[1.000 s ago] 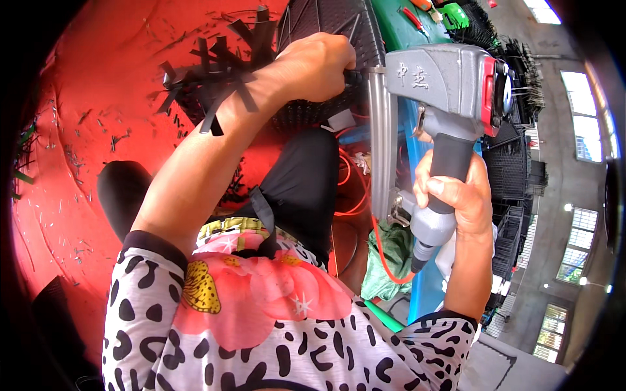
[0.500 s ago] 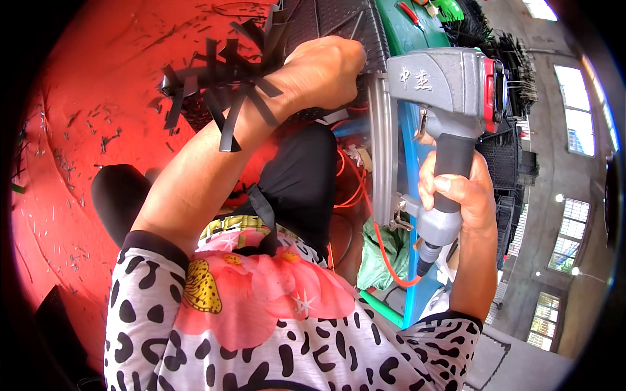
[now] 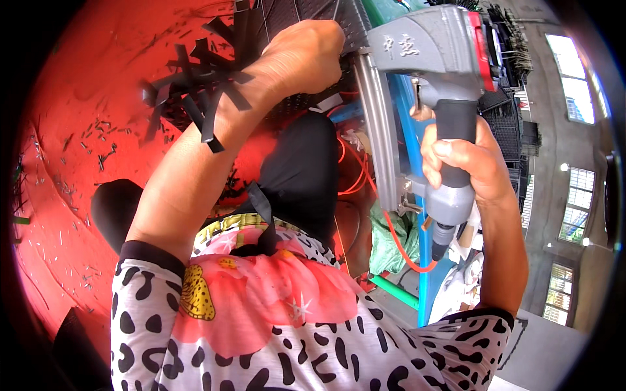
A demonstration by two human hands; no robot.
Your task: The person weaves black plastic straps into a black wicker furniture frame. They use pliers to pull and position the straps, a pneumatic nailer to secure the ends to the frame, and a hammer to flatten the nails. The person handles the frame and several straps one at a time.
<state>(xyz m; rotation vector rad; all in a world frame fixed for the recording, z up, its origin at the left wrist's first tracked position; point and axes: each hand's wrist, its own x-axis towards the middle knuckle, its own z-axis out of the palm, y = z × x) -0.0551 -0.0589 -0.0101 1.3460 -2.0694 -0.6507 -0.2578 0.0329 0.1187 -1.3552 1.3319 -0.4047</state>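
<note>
My right hand (image 3: 466, 163) grips the black handle of a grey pneumatic nail gun (image 3: 424, 78), whose long magazine runs down beside my knee. An orange air hose (image 3: 404, 251) hangs from its base. The gun's nose presses against a black woven panel (image 3: 306, 13) at the top. My left hand (image 3: 303, 55) is closed on that panel's edge right next to the nose. Loose black strips (image 3: 199, 98) fan out beside my left forearm.
The red floor (image 3: 85, 163) is strewn with small metal staples and strip offcuts. A green bag (image 3: 391, 244) and a blue frame bar (image 3: 424, 287) lie under the gun. Stacks of black woven pieces (image 3: 505, 111) stand at the right, with windows beyond.
My left hand has shifted slightly right along the panel toward the gun's nose. The nail gun stays pressed in place, and the view has tilted a little.
</note>
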